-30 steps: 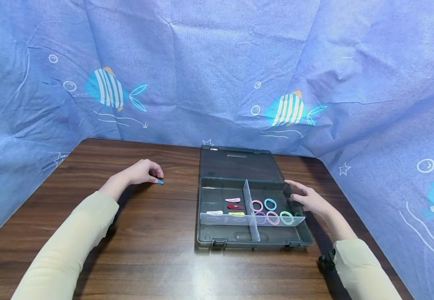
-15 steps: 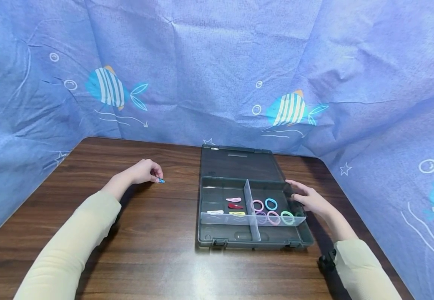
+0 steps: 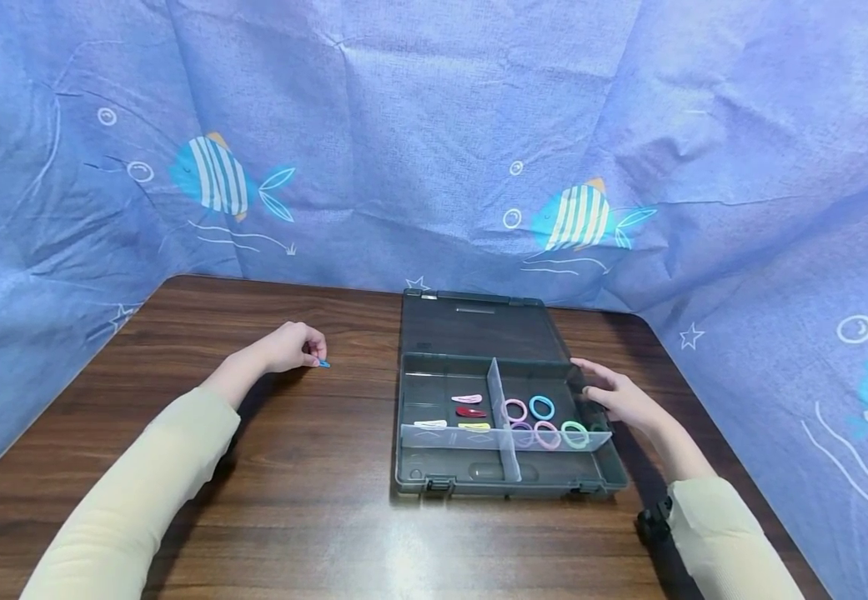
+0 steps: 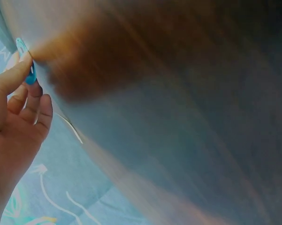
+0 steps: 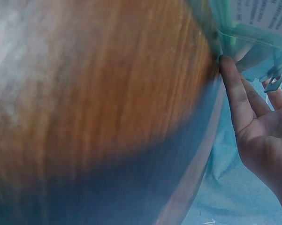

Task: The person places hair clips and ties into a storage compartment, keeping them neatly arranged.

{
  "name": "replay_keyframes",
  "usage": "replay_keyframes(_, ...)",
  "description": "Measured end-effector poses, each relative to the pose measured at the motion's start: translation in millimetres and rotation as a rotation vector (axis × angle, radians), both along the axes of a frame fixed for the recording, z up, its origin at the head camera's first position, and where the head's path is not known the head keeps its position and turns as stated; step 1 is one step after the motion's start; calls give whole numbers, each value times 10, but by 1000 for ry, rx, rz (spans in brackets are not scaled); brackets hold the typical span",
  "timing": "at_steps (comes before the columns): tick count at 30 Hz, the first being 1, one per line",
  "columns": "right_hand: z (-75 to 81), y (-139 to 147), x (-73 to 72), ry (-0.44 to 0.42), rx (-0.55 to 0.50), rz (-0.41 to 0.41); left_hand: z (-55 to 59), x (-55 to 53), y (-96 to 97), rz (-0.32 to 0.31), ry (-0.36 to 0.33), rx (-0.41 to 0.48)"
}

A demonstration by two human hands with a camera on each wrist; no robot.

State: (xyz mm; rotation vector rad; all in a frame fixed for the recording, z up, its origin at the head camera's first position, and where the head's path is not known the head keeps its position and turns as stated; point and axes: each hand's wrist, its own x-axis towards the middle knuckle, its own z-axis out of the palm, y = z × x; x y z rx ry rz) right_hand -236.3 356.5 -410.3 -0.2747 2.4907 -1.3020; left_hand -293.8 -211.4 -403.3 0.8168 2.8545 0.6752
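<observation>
In the head view my left hand (image 3: 298,347) is over the left part of the table, pinching a small blue hair clip (image 3: 324,363) between thumb and fingertips. The left wrist view shows that clip (image 4: 27,61) standing out past the thumb. At the right wall of a clear grey divided box (image 3: 449,487) is my right hand (image 3: 624,400), its fingers nearly straight and touching the side. Pink, red, white and yellow hair clips, such as the red clip (image 3: 469,412), lie in the box's left compartment. Several hair ties, among them a blue hair tie (image 3: 542,407), occupy the right one.
The box lid (image 3: 479,329) is folded back flat toward the rear of the brown wooden table (image 3: 313,517). Clear dividers (image 3: 452,439) split the box inside. A blue fish-print cloth (image 3: 418,142) hangs behind and beside the table.
The left hand stays almost in place, with the blue hair clip turning slightly in its fingertips. The right hand and the box have not moved.
</observation>
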Motion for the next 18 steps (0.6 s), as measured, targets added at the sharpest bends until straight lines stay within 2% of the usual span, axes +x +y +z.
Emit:
replay_keyframes(4,2,-4,-11,3,1,12,10,18,19,19,-5,-16)
replay_keyframes(10,7,-8,-11,7,8,15,41,69,67,31,-51,-17)
replay_keyframes(18,14,-2,-2,4,3,1,114,122,143,14,-38,11)
